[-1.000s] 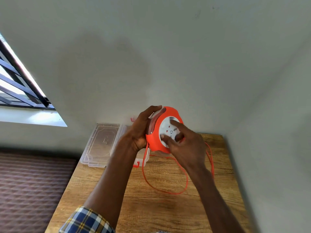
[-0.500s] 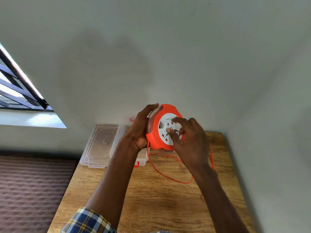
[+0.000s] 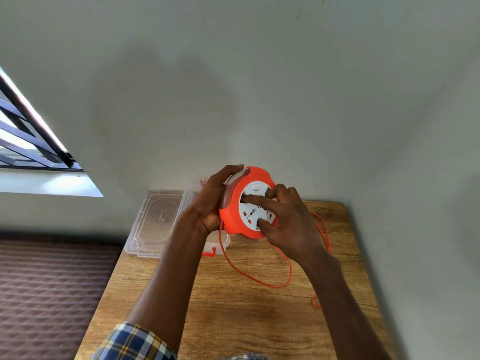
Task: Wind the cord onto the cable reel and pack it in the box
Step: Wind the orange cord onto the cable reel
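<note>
Winding the cord onto the reel, held above the table.

Nearest, slack cord (image 3: 259, 278) loops over the table (image 3: 233, 320) and runs up to the reel (image 3: 242, 203). To wind well, I judge the reel body should stay steady while the white face turns evenly, the slack feeding in without kinks. The right hand (image 3: 288, 224) spreads its fingers (image 3: 253, 199) on the white socket face, thumb at the lower edge, pressing to turn it rather than gripping anything. The left hand (image 3: 211, 201) wraps round the reel's far side, holding it up on edge. Behind them the clear box (image 3: 220, 245) lies open, its lid (image 3: 155, 222) flat beside it.
</note>
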`<action>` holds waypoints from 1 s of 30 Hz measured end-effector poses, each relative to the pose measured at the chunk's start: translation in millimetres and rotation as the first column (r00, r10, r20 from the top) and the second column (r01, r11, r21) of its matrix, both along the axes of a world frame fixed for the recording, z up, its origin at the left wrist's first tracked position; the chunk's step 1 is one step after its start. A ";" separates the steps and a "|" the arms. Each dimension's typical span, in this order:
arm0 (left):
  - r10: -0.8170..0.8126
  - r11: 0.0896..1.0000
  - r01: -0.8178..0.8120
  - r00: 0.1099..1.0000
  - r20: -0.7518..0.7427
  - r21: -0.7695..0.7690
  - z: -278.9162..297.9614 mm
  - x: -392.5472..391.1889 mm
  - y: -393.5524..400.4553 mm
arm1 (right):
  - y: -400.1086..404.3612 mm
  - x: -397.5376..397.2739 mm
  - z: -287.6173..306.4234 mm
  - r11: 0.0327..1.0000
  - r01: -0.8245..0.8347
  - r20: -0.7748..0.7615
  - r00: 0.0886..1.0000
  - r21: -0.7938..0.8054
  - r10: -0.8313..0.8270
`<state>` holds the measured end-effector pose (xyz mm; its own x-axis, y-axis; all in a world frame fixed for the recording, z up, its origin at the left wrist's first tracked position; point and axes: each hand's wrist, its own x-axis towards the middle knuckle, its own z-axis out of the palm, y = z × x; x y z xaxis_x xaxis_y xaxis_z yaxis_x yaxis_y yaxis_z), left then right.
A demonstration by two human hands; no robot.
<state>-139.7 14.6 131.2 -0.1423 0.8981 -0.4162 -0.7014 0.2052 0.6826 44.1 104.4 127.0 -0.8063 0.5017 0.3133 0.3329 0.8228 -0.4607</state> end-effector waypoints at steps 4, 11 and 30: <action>-0.040 0.998 0.039 0.999 0.028 0.045 4.0 2.7 2.0 | -8.7 -2.5 0.3 0.983 0.178 -0.083 0.980 -0.034 -0.180; -0.073 0.995 0.070 0.996 0.042 0.071 11.1 12.6 7.2 | -25.2 -20.8 -2.1 0.875 0.433 -0.118 0.878 -0.219 -0.464; -0.042 0.996 0.039 0.999 0.029 0.082 0.1 -8.5 -5.1 | -5.0 -2.9 15.1 1.000 -0.016 0.031 0.999 0.002 0.016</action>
